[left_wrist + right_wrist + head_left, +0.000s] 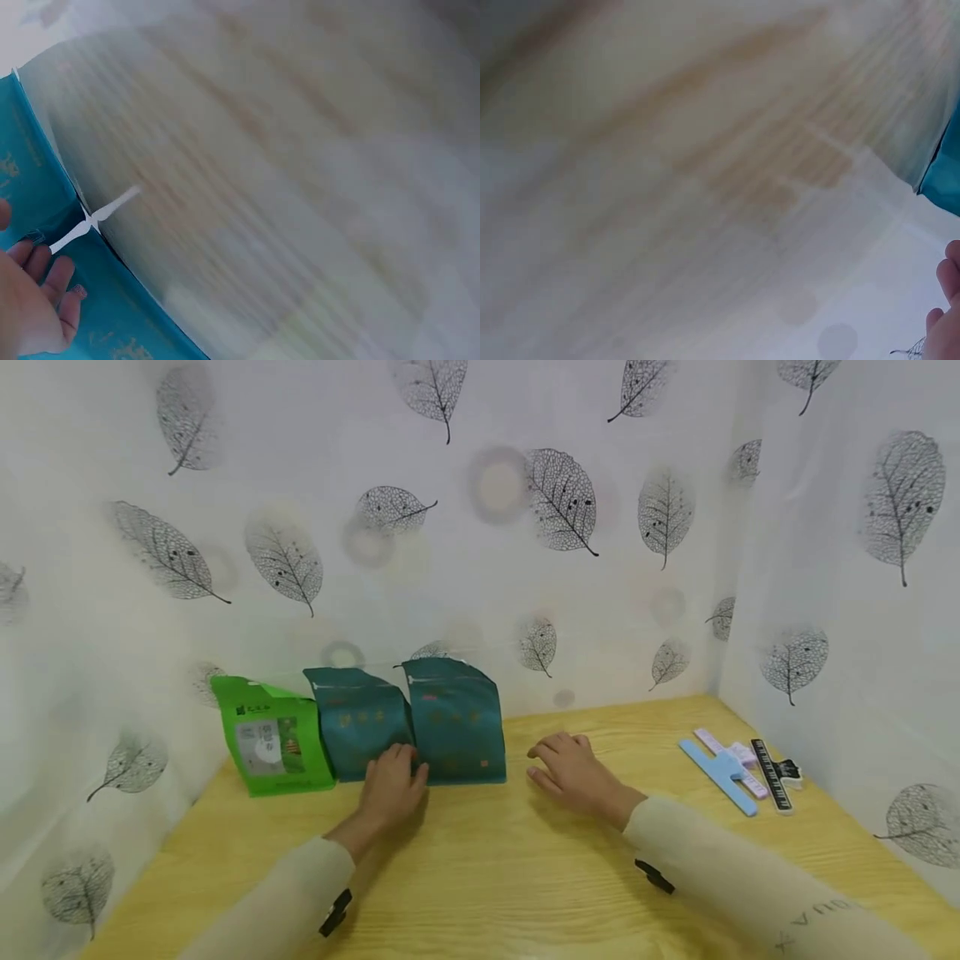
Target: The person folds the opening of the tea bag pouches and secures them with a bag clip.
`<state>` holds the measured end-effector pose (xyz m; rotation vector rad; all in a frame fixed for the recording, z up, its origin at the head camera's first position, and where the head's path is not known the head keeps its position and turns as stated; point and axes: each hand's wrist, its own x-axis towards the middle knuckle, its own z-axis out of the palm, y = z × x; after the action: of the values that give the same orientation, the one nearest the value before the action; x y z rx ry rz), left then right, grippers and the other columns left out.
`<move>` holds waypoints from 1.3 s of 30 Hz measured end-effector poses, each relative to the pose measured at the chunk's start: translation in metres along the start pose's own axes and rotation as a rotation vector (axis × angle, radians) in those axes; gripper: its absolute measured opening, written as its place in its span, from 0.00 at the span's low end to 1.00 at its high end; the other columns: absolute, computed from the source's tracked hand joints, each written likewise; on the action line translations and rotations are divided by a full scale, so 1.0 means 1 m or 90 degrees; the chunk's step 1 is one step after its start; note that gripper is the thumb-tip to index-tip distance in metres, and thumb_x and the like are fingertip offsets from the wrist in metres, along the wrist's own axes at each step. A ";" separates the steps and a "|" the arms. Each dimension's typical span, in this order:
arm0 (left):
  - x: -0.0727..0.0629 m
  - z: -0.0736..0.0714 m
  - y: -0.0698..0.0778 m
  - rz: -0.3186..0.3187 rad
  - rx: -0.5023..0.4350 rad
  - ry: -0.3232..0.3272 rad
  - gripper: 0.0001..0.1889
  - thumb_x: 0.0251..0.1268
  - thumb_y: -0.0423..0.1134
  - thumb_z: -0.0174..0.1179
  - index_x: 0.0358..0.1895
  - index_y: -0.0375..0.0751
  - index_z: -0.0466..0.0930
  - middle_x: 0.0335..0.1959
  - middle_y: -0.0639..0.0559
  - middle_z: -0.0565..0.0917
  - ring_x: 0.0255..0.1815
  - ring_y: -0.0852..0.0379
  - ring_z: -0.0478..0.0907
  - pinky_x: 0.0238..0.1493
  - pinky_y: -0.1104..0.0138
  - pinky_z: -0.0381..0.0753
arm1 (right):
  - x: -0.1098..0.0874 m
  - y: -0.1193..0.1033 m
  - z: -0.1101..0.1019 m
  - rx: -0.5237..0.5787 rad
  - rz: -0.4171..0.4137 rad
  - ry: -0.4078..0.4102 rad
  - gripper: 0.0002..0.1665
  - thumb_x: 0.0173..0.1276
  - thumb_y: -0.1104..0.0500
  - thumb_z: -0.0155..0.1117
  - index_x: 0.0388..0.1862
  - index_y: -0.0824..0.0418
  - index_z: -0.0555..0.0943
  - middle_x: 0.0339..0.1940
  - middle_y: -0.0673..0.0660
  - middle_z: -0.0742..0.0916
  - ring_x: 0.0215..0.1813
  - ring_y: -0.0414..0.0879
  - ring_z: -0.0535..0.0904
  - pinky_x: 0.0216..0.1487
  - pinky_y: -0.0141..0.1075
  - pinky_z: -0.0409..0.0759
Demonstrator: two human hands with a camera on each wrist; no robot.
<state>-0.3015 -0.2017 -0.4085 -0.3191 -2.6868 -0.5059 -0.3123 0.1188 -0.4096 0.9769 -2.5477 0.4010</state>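
Note:
Two teal pouches stand side by side at the back of the table: a middle pouch [362,714] and a right pouch [459,722]. Left of them stands a green pouch [273,739] with a pale label. My left hand [390,785] is at the lower front of the middle pouch, close to the seam between the teal pair; its loosely bent fingers [56,281] appear against the teal surface, and I cannot tell how firmly they touch. To the right of the pouches, my right hand [577,777] holds nothing, its fingers relaxed and apart from the right pouch.
On the right side of the table [465,877] lie a light blue clip [718,777], a pink clip [720,747] partly under it, and a black-and-white clip [772,777] with a keyboard pattern. A leaf-printed curtain [465,568] encloses the back and sides.

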 end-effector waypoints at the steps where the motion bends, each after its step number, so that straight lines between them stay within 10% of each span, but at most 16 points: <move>1: 0.000 0.002 0.001 0.002 0.001 0.003 0.12 0.72 0.42 0.57 0.44 0.34 0.80 0.42 0.41 0.83 0.45 0.42 0.80 0.45 0.48 0.74 | 0.002 -0.001 0.002 0.003 0.003 -0.010 0.18 0.77 0.50 0.56 0.55 0.61 0.80 0.56 0.58 0.83 0.60 0.56 0.75 0.58 0.58 0.67; 14: -0.017 0.030 0.008 0.075 0.053 -0.015 0.12 0.75 0.38 0.55 0.47 0.30 0.79 0.44 0.38 0.84 0.46 0.41 0.82 0.45 0.47 0.78 | 0.006 -0.020 0.026 0.008 0.099 -0.141 0.24 0.78 0.46 0.53 0.59 0.63 0.76 0.60 0.60 0.80 0.62 0.58 0.73 0.58 0.58 0.66; 22: -0.004 0.028 0.017 0.132 0.034 0.032 0.10 0.73 0.37 0.58 0.31 0.40 0.73 0.30 0.47 0.79 0.35 0.47 0.78 0.43 0.48 0.75 | 0.012 -0.017 0.021 -0.029 0.107 -0.027 0.11 0.77 0.54 0.58 0.34 0.58 0.73 0.31 0.52 0.77 0.39 0.49 0.72 0.45 0.47 0.61; 30: -0.008 0.025 0.007 0.136 -0.072 0.016 0.13 0.69 0.36 0.62 0.25 0.44 0.71 0.24 0.53 0.76 0.28 0.55 0.73 0.46 0.43 0.75 | 0.013 -0.019 0.023 -0.094 0.069 -0.010 0.14 0.73 0.53 0.63 0.29 0.58 0.76 0.28 0.52 0.81 0.33 0.47 0.76 0.42 0.47 0.63; 39: -0.006 0.023 0.016 0.177 -0.035 0.064 0.10 0.68 0.39 0.64 0.27 0.45 0.77 0.32 0.50 0.81 0.39 0.49 0.76 0.44 0.50 0.70 | 0.006 -0.012 0.014 -0.102 0.064 -0.001 0.13 0.70 0.55 0.66 0.27 0.57 0.78 0.25 0.51 0.82 0.31 0.46 0.76 0.41 0.45 0.62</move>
<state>-0.2989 -0.1788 -0.4260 -0.6530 -2.4817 -0.4977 -0.3115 0.1013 -0.4175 0.7934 -2.5916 0.2192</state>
